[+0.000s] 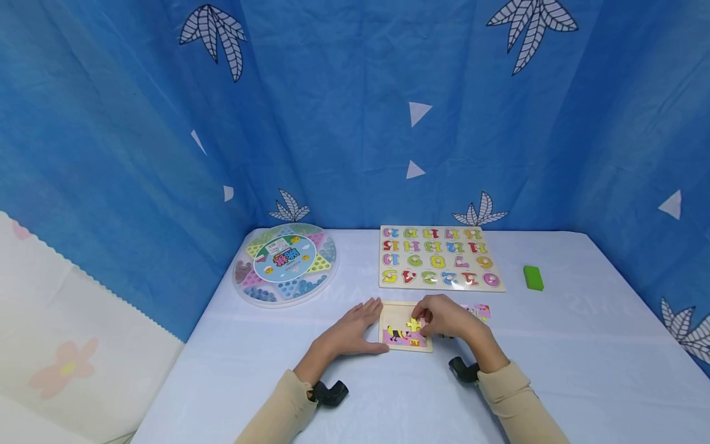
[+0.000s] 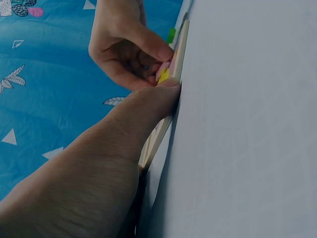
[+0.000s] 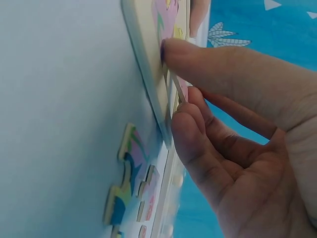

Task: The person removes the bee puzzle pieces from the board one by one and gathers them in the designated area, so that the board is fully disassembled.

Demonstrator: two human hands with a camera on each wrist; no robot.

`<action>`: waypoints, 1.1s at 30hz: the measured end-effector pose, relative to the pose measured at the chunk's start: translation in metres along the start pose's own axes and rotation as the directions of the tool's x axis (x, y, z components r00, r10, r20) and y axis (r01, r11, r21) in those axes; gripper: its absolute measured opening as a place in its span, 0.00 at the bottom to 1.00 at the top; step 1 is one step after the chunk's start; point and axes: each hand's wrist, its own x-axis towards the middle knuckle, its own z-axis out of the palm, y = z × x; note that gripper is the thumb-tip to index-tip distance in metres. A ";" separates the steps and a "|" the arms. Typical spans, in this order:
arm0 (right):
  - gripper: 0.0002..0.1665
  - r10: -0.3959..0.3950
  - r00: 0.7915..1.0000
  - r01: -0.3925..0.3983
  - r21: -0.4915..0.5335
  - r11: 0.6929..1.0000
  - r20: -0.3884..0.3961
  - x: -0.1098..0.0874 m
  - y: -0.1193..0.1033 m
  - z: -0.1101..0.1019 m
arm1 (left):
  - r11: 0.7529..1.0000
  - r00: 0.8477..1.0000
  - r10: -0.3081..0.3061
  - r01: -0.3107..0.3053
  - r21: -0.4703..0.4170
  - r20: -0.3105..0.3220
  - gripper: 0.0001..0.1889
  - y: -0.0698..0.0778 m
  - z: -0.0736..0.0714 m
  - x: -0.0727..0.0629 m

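Observation:
A small square wooden puzzle tray [image 1: 392,316] lies on the white-covered table, with several pink and yellow pieces fitted along its near side. My left hand [image 1: 349,332] rests against the tray's left side, its fingers extended at the far corner. In the left wrist view the left thumb [image 2: 166,89] presses on the tray's rim. Over the tray's right part, my right hand [image 1: 448,319] pinches a thin puzzle piece [image 3: 178,87] between thumb and fingers. That piece is tilted at the tray's edge in the right wrist view, its picture mostly hidden by the fingers.
Loose puzzle pieces [image 3: 132,156] lie to the tray's right, partly behind my right hand in the head view. Beyond stands a number puzzle board [image 1: 442,259]. A green block [image 1: 534,278] is at the right, a round marble game box [image 1: 285,265] at the back left.

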 end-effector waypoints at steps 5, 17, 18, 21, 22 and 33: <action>0.15 0.006 1.000 -0.006 -0.010 1.000 0.004 -0.001 -0.002 -0.001 | 1.000 1.000 -0.002 0.002 0.000 0.001 0.52 0.000 0.000 0.000; 0.14 -0.009 1.000 0.009 0.016 1.000 -0.003 -0.001 0.004 0.000 | 1.000 1.000 -0.007 0.007 -0.009 0.008 0.52 0.002 0.000 -0.001; 0.13 -0.017 1.000 0.017 0.017 1.000 -0.006 -0.001 0.005 0.000 | 1.000 1.000 -0.008 0.008 -0.011 0.009 0.52 0.002 0.000 -0.001; 0.14 -0.032 0.999 0.032 0.029 0.999 -0.011 -0.002 0.006 -0.002 | 1.000 1.000 -0.011 0.011 -0.010 0.009 0.52 0.002 0.000 -0.001; 0.14 -0.035 0.999 0.035 0.032 0.999 -0.011 -0.002 0.006 -0.002 | 1.000 1.000 -0.011 0.011 -0.009 0.010 0.52 0.002 0.000 -0.001; 0.13 -0.061 0.998 0.060 0.065 0.996 0.001 -0.002 0.008 -0.006 | 1.000 1.000 -0.010 0.010 0.001 0.008 0.52 0.001 -0.001 0.000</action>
